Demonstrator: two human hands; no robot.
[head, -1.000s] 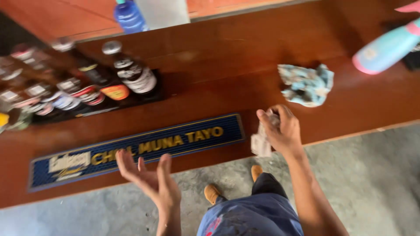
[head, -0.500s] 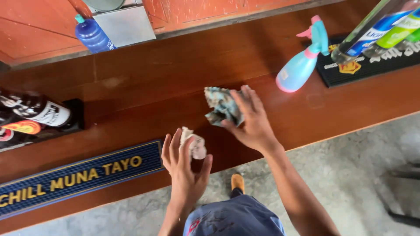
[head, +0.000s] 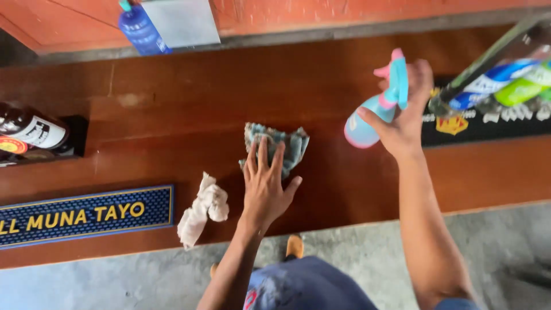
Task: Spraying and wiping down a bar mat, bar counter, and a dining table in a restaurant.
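While the left hand [head: 265,189] lies flat, fingers spread on a soft, limp blue cloth [head: 276,144] mid-surface, the right hand [head: 403,117] wraps shut around a light, slick-looking spray bottle [head: 373,112], best held at the neck

A long blue bar mat [head: 86,215] with yellow lettering and a yellow border lies along the counter's [head: 172,115] near edge, at its left end. At the left edge, dark bottles [head: 31,132] carry white labels — one with a red-and-orange patch. A black mat [head: 488,123] with pale lettering and a gold crest sits at the right end, under bottles with blue-white and green labels [head: 508,83].
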